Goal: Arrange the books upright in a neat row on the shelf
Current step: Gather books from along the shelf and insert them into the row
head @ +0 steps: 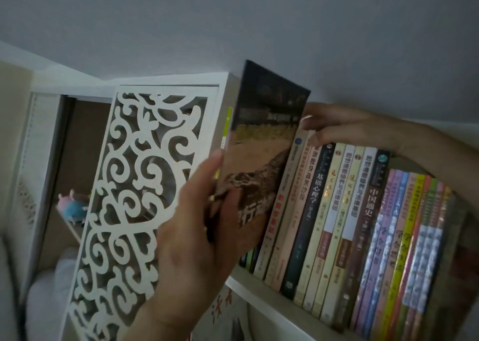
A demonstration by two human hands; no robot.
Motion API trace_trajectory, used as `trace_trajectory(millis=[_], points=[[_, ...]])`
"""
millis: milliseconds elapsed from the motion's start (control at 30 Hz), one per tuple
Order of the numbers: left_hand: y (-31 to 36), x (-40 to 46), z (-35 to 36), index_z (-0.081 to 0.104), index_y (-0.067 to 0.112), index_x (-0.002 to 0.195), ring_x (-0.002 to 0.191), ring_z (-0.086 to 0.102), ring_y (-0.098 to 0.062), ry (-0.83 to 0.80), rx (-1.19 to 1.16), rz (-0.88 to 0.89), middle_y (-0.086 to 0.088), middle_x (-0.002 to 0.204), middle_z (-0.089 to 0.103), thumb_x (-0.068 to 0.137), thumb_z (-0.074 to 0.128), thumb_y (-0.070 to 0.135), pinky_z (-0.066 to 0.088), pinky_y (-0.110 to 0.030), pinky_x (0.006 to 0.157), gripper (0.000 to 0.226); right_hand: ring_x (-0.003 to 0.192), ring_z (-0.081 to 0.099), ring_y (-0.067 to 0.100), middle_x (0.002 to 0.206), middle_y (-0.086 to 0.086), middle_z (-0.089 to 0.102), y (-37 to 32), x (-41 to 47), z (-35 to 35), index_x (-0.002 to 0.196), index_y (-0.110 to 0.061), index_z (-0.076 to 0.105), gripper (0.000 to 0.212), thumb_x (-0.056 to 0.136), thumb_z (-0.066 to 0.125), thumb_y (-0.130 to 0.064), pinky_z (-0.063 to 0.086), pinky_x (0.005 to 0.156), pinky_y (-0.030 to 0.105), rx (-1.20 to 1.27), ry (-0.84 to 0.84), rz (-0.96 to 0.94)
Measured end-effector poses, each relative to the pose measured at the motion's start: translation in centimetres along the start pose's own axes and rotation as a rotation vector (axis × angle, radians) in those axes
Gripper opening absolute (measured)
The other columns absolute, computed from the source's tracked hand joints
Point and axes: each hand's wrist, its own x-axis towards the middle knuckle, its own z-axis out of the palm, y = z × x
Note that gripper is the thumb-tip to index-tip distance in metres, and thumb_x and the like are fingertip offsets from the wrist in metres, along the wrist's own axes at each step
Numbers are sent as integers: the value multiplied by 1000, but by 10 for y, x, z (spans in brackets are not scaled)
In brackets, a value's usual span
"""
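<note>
A tall book with a dark and tan photo cover (261, 143) stands at the left end of the row, partly pulled out from the shelf (259, 288). My left hand (197, 237) grips its lower edge, thumb on the cover. My right hand (344, 128) reaches over the row and rests its fingers on the tops of the neighbouring books, beside the tall book. A row of upright books (337, 224) with Chinese spines fills the shelf to the right, ending in thin colourful volumes (414, 237). A yellow-green spine (227, 122) shows behind the tall book.
A white carved fretwork panel (134, 198) forms the shelf's left side. Behind it, a lower compartment holds a pink and blue plush toy (74, 205). A grey wall (233, 16) rises above. More items sit on the level below (228, 312).
</note>
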Motion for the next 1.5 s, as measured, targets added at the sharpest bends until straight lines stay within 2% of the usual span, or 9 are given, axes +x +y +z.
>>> trace_trajectory(millis=[100, 267, 433, 633, 933, 1067, 1233, 1367, 1500], points=[[-6, -1, 14, 41, 30, 145, 87, 68, 9, -108, 28, -26, 37, 112, 61, 104, 54, 22, 56, -14, 63, 43, 110, 70, 24, 130, 10, 67, 1, 0, 1, 143, -33, 45, 72, 82, 82, -20, 61, 81, 38, 86, 28, -64], [-18, -13, 35, 38, 33, 143, 67, 62, -1, -327, 55, -108, 15, 87, 64, 111, 30, 37, 53, -22, 56, 33, 88, 68, 14, 99, 9, 68, 7, 6, -1, 110, -11, 60, 32, 83, 67, -27, 52, 74, 22, 198, 162, -90], [-11, -13, 50, 26, 28, 157, 111, 46, -4, -356, 291, -102, 8, 133, 45, 111, 23, 44, 49, -22, 85, 48, 74, 68, 10, 81, -1, 72, 18, 12, -4, 96, -14, 65, 9, 99, 56, -12, 50, 64, 20, 111, 314, 35], [-5, -2, 63, 19, 21, 161, 113, 56, -15, -423, 329, -209, -1, 138, 42, 96, -14, 65, 56, -34, 93, 86, 73, 74, 19, 79, -7, 76, 34, 16, -14, 85, -37, 71, 17, 96, 69, -23, 59, 74, 47, -441, 426, 148], [-7, -6, 64, 25, 17, 160, 123, 54, -18, -458, 324, -96, -2, 143, 42, 101, 40, 43, 55, -32, 95, 66, 79, 66, 16, 88, -4, 72, 21, 23, -11, 108, -25, 78, 17, 94, 69, -29, 51, 74, 34, -790, 396, 309], [-6, -5, 70, 12, 14, 162, 132, 50, -20, -489, 366, -68, -3, 151, 37, 107, 38, 39, 47, -32, 106, 66, 111, 64, 12, 124, -9, 67, 12, 15, -3, 134, -36, 59, 50, 88, 71, -20, 52, 97, 42, -534, 406, -20], [-2, -1, 66, 2, 21, 164, 136, 44, -15, -554, 345, -136, -1, 154, 29, 106, 37, 41, 43, -30, 111, 70, 102, 71, 3, 107, -17, 75, -6, 11, 10, 111, -32, 76, 26, 91, 72, -16, 56, 95, 39, -339, 379, -178], [1, 3, 63, 48, 17, 148, 112, 63, -16, -445, 274, -196, 1, 131, 57, 103, 31, 43, 60, -35, 94, 54, 94, 72, 3, 95, -18, 77, -3, 14, 6, 101, -35, 78, 18, 91, 72, -21, 57, 95, 44, -395, 373, -105], [-3, 5, 62, 54, 22, 140, 107, 62, -12, -396, 169, -212, 7, 124, 58, 97, 22, 48, 60, -35, 91, 59, 90, 73, 3, 94, -17, 78, -3, 13, 4, 103, -33, 78, 19, 94, 67, -19, 58, 93, 45, -375, 326, -3]])
